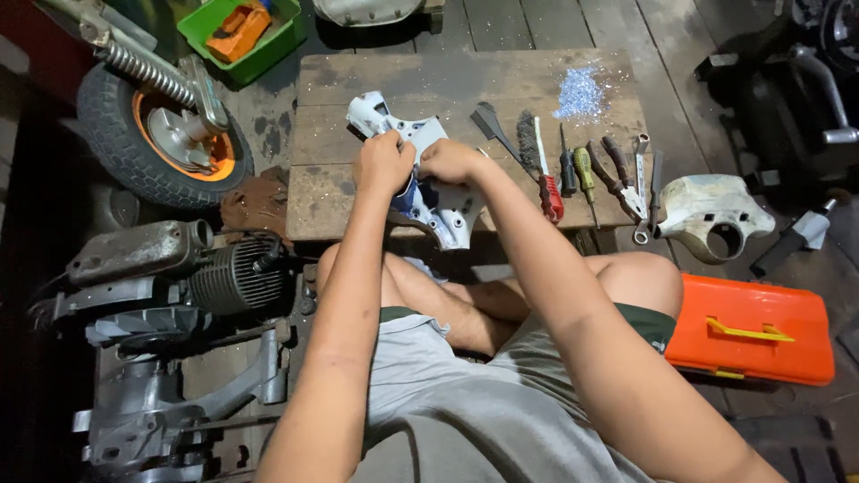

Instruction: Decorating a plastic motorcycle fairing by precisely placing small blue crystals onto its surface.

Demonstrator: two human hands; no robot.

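A pale blue-white scooter handlebar cover (428, 179) lies on a low wooden board table (465, 85) in front of me. My left hand (385, 163) is closed on its left side. My right hand (452, 161) grips its middle, fingers curled over it. What is under my fingers is hidden. I sit cross-legged on the floor with my knees under the table's near edge.
Hand tools lie in a row to the right: a wire brush (530, 143), a red-handled tool (551, 192), screwdrivers (583, 174), pliers (619, 174), a wrench (641, 183). Shiny flakes (580, 92), a second white cover (713, 215), an orange toolbox (752, 329), a wheel (157, 134), an engine (170, 286).
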